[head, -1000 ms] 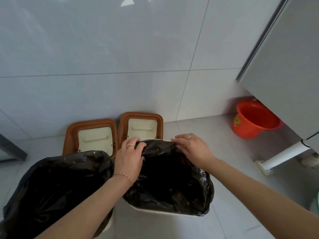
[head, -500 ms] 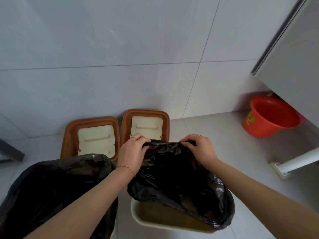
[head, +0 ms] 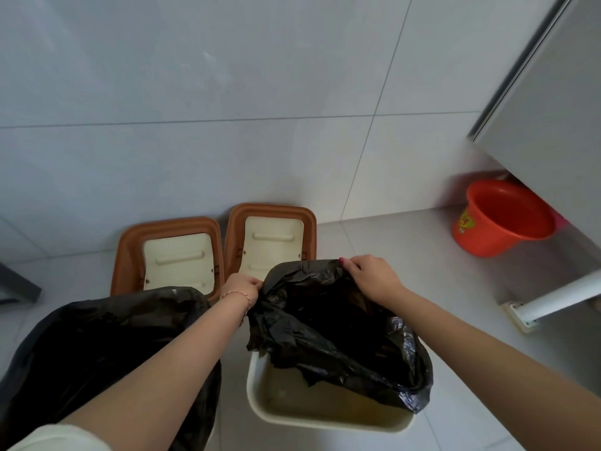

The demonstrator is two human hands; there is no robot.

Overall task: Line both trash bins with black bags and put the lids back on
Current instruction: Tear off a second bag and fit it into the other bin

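You get soft, even daylight, dimmer at lower left. A faint sheen streaks the wall tiles (head: pixel 208 63) near upper centre. Shadow pools under the cabinet (head: pixel 549 102) at right. Wide-angle bending curves the frame edges; forearms at the bottom look slightly soft.

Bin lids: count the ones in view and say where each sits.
2. The left lid and the right lid lean side by side against the tiled wall, behind the bins. Neither is on a bin; none other shows.

Both forearms are bare. The left hand (head: pixel 241 285) has a thin red-and-white bracelet (head: pixel 240 295) at the wrist. A white sleeve (head: pixel 58 438) edge covers the left upper arm.
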